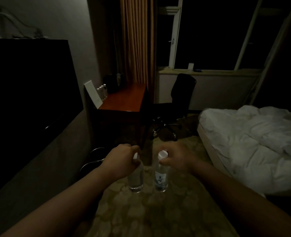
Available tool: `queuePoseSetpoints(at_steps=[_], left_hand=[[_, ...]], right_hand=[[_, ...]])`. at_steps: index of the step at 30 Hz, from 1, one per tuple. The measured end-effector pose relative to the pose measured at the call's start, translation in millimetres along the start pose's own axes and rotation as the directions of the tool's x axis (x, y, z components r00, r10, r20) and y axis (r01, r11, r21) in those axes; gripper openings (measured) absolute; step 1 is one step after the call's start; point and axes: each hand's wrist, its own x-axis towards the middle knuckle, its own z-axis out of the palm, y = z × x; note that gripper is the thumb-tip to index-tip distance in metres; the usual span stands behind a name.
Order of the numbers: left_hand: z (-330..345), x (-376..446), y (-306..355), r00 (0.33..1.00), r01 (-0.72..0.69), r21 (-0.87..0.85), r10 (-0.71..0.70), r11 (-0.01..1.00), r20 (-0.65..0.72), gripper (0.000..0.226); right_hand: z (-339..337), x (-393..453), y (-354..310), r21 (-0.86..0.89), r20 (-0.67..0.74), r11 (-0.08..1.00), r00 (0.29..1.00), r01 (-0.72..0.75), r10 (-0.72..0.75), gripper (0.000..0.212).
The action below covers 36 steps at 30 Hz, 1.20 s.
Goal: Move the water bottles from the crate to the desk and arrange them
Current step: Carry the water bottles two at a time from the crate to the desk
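- Two hands, each carrying one water bottle by the neck above the carpet: left hand (122, 157) grips left bottle (135, 178), right hand (177, 158) grips right bottle (161, 177).
- Four bottles (102, 91) stand in a row on the wooden desk (124, 98).

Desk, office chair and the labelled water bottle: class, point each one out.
Desk (124, 98): head view, bare wooden top.
Office chair (183, 89): head view, black backrest.
Labelled water bottle (161, 178): head view, printed label.

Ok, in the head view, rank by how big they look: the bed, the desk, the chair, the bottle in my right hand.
1. Bed
2. Desk
3. Chair, close to the desk, so unsure
4. Bottle, though nearest the camera, held by the right hand
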Motion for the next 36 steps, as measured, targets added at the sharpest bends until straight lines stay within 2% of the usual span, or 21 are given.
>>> queuePoseSetpoints(at_steps=[6,13,25,36], left_hand=[[3.1,118.0,-29.6,0.999,-0.026,0.017,0.026,1.000,0.043,0.031],[35.6,251.3,-48.6,0.998,-0.011,0.011,0.010,1.000,0.056,0.030],[78.9,500.8,-62.1,0.987,0.159,0.039,-0.160,0.986,0.025,0.033],[104.2,679.1,-129.6,0.972,0.234,0.066,-0.235,0.970,0.009,0.034]], right_hand=[[-31.9,95.9,51.5,0.039,-0.079,0.998,0.996,-0.040,0.043,0.034],[-56.4,209.9,135.4,0.080,-0.044,0.994,0.996,-0.069,0.073,0.036],[-141.1,431.8,284.9,0.006,0.103,0.988,0.982,0.156,-0.156,0.033],[-154.9,624.7,370.8,0.036,0.166,0.977,0.962,0.213,-0.215,0.033]])
